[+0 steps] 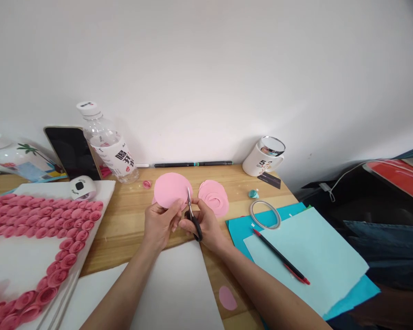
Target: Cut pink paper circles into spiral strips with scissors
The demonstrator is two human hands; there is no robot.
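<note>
Soft, fairly even indoor light fills the scene, bright on the wooden table [124,220] and duller along the upper wall [199,82]. Faint, diffuse shadows spread over the wall around the bottle [115,156] and mug [254,160]. Small glints mark the mug's lid [272,145] and the scissors [189,199]. Dark cloth [382,247] at right loses detail. Wide-angle distortion tilts the bottle and mug outward.

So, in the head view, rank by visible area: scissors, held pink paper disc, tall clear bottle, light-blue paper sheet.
Light-blue paper sheet
Tall clear bottle
Held pink paper disc
Scissors, partly hidden by the right hand
</note>
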